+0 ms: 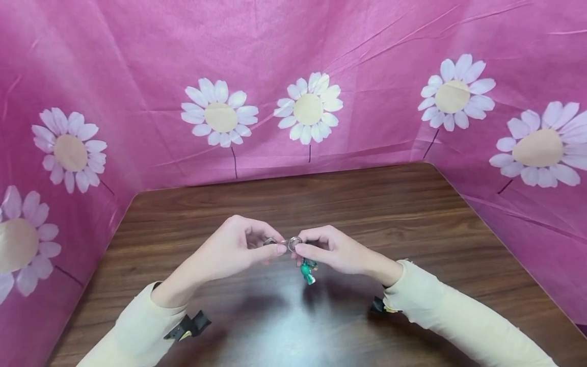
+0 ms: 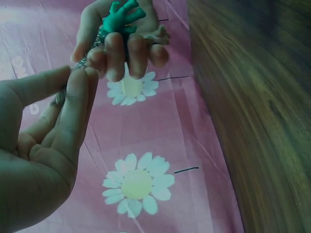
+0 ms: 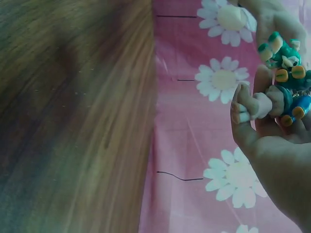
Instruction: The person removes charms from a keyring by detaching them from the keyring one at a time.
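Note:
Above the table, both hands meet at a keychain with a round metal ring (image 1: 295,244). My left hand (image 1: 229,247) pinches its metal part between thumb and fingers. From the other side my right hand (image 1: 339,250) grips the ring, thumb on top. A small green figurine (image 1: 307,273) dangles below the right fingers. In the right wrist view, the green figurine (image 3: 287,59) and a second figurine in pale pink and blue (image 3: 265,106) lie against the right palm and fingers. The left wrist view shows a braided metal chain (image 2: 59,96) passing between the hands; fingers partly cover it.
A dark wood-grain table (image 1: 206,204) lies beneath the hands, with light glaring off its near middle. Pink cloth (image 1: 275,41) printed with white daisies stands around its back and sides. Black devices (image 1: 189,326) are strapped at the wrists, over cream sleeves.

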{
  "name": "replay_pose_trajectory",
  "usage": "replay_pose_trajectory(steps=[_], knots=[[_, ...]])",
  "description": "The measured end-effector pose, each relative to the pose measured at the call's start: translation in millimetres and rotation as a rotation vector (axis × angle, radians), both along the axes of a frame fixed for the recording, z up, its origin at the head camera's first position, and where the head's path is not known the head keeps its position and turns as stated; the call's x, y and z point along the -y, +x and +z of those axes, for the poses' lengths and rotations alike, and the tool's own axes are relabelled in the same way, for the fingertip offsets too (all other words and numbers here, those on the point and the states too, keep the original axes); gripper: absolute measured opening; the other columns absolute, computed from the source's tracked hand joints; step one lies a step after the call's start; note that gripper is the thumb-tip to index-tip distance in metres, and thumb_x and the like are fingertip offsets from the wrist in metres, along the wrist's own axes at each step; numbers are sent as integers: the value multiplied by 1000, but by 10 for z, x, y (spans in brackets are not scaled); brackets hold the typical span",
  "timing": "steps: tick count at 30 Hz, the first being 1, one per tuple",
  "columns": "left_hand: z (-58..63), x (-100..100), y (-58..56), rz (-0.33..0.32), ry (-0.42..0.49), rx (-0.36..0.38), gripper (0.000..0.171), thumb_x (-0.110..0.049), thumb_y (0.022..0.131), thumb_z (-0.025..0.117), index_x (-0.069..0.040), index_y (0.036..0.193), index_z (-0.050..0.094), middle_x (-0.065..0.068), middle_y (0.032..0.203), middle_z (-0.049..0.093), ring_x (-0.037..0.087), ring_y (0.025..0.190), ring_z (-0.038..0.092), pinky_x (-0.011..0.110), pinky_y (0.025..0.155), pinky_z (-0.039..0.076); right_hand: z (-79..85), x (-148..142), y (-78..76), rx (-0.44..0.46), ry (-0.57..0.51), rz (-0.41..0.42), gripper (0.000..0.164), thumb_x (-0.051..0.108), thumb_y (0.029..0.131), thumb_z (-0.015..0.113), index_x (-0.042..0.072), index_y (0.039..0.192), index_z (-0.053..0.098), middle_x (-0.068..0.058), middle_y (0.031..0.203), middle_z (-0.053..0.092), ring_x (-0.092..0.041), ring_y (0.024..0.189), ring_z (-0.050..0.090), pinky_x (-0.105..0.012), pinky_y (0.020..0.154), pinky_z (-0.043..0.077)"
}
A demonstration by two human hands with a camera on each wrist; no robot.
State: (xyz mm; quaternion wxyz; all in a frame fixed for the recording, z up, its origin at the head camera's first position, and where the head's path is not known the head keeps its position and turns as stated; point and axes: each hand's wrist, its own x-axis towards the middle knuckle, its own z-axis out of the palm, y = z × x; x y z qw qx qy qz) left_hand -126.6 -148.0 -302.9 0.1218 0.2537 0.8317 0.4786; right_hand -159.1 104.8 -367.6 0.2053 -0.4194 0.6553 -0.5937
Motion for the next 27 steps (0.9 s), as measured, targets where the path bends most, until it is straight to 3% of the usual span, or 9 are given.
replay_pose_trajectory(steps=[4,6,9,15,22,27], knots=[[-47,25,7,-46,59,-12,8,-27,96,73,-22,99,78,-3,78,73,17,63,68,28,51,53,52,-15,-1,0,-12,24,22,11,107,50,2,95,66,-9,80,65,-22,59,62,-31,55,49],[-62,31,2,-59,83,-22,8,-25,97,72,-21,99,78,-3,84,75,16,71,72,31,61,59,73,-16,-6,-4,-11,26,22,11,108,50,5,94,66,-9,80,65,-21,58,61,-29,55,48],[-70,27,-6,-78,99,-35,8,-24,98,71,-20,100,78,-1,88,75,17,77,72,36,69,61,101,-23,-14,-21,2,17,21,11,107,51,7,94,67,-8,79,65,-22,58,58,-25,55,46],[-73,-11,-11,-94,70,-73,10,-27,98,71,-22,102,78,-5,88,75,17,76,71,33,65,59,158,-46,-36,-51,23,25,22,11,108,49,8,92,64,-5,75,60,-19,54,51,-25,50,43],[-61,-59,-12,-35,64,-149,7,-23,96,73,-23,100,79,-12,86,74,13,74,69,28,61,56,213,-63,-40,-81,29,-8,23,14,109,48,10,91,62,-3,75,60,-18,53,52,-27,51,43],[-99,-78,-27,20,75,-244,7,-22,94,76,-23,99,80,-17,85,73,9,74,65,28,59,52,212,-43,-22,-208,35,-115,9,11,103,62,14,95,66,3,72,61,-16,54,59,-26,51,47]])
